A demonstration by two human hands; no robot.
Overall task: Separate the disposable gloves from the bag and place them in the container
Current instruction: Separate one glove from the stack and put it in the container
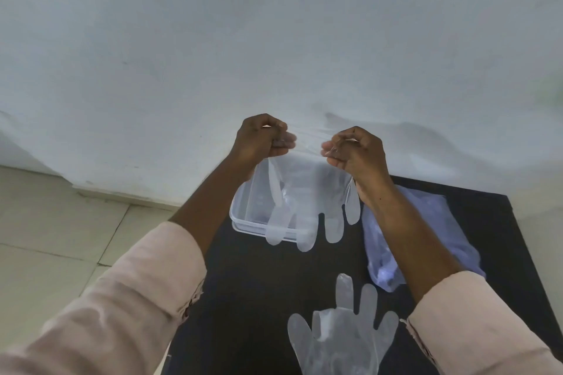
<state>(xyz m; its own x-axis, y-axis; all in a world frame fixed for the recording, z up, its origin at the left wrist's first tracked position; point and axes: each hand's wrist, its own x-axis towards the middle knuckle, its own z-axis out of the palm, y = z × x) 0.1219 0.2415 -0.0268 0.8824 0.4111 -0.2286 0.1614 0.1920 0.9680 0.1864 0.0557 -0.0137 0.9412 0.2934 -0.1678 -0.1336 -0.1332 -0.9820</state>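
Observation:
A clear disposable glove (307,192) hangs by its cuff, fingers pointing down, in front of a clear plastic container (243,216) on the black table. My left hand (262,140) pinches the cuff's left side and my right hand (356,149) pinches its right side, stretching it between them. A second clear glove (341,335) lies flat near the table's front edge. The bluish plastic bag (438,222) with more gloves lies at the right, partly hidden under my right forearm.
The black table (259,298) stands against a white wall (274,39). Pale tiled floor (61,237) shows to the left of the table. Both of my pink sleeves reach across the lower part of the view.

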